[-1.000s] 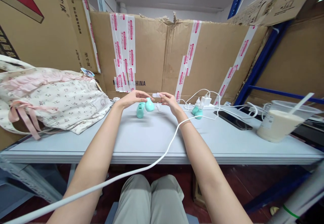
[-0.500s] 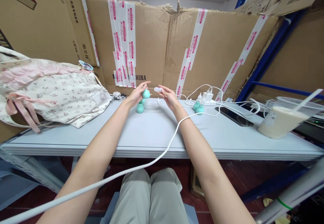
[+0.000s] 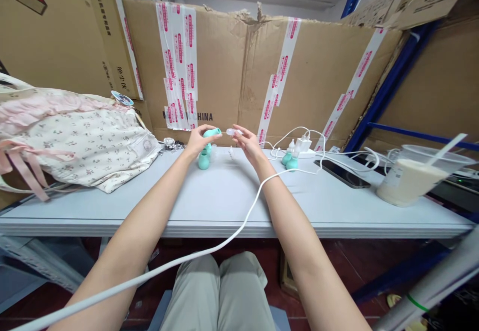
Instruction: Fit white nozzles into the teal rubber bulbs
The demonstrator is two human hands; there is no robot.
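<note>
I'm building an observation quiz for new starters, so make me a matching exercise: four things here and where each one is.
1. Sideways teal bulb
2. Clear plastic tip
3. Floral bag
4. Smartphone

A. Lying flat beside the drink cup
B. Held in the right hand
C. At the left end of the table
D. Held in the left hand

Pairs: 1-D, 2-B, 3-C, 4-A

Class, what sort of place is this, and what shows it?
Probably a workstation in a storeroom or workshop: a flat light-grey table, a tall brown cardboard panel behind it, and a slanting blue metal post at the right.
</note>
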